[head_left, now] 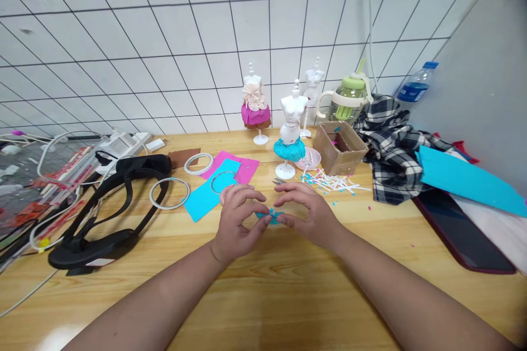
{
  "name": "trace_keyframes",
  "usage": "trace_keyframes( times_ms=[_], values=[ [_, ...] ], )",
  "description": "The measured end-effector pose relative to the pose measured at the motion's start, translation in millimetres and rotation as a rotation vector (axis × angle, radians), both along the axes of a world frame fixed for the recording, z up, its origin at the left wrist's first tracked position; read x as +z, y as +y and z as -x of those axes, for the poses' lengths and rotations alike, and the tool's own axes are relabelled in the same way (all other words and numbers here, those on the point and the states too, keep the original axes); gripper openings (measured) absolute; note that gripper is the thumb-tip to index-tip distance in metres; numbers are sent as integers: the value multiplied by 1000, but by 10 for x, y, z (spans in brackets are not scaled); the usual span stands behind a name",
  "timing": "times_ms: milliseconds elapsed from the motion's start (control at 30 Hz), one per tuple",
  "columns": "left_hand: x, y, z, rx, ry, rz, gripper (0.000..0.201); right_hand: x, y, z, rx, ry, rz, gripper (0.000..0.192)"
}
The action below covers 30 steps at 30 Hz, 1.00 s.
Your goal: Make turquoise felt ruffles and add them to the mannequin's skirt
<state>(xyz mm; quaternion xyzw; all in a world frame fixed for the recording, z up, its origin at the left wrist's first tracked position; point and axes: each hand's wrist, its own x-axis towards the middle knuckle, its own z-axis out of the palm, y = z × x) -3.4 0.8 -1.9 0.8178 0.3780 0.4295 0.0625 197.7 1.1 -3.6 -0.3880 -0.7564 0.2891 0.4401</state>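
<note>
From the head camera, both bare hands meet just above a wooden table (263,285), near its middle. The left hand (236,222) has its fingers curled in and pinches one end of a small blue scrap (269,215), and the right hand (310,216) is likewise closed on the other end, so the scrap sits between the fingertips of both (its exact shape is too small to tell). Just beyond the hands lies a blue sheet (206,197) partly over a pink sheet (242,167), with a thin ring (224,182) resting on the blue one. To the left of these lie a larger flat ring (169,193) and a roll of tape (198,164), and further left a black headset (111,208) with its strap spread out on the table. Behind the hands stands a white mannequin in a blue skirt (290,137), with a second mannequin in a pink skirt (255,107) near the tiled wall. To the right are a small cardboard box (340,148), a scatter of white paper strips (333,182) just in front of it, a green-lidded cup (349,98), a checked cloth (391,142) and a clear water bottle (418,86).
</note>
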Motion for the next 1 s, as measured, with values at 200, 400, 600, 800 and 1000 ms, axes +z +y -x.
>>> trace_keyframes(
  times_ms=[200,400,600,800,1000],
  values=[
    [-30,41,-2,-76,-69,146,14,-41,10,30,62,-1,116,5],
    [-66,99,-13,-85,-97,318,14,-51,36,35,73,94,279,6],
    [-198,169,2,-262,-426,695,17,-79,60,14,158,391,678,28],
    [-295,143,-26,-378,-749,1161,33,-61,44,11,289,709,971,47],
    [-205,132,40,-351,-559,1065,27,-42,32,81,161,658,958,50]
  ],
)
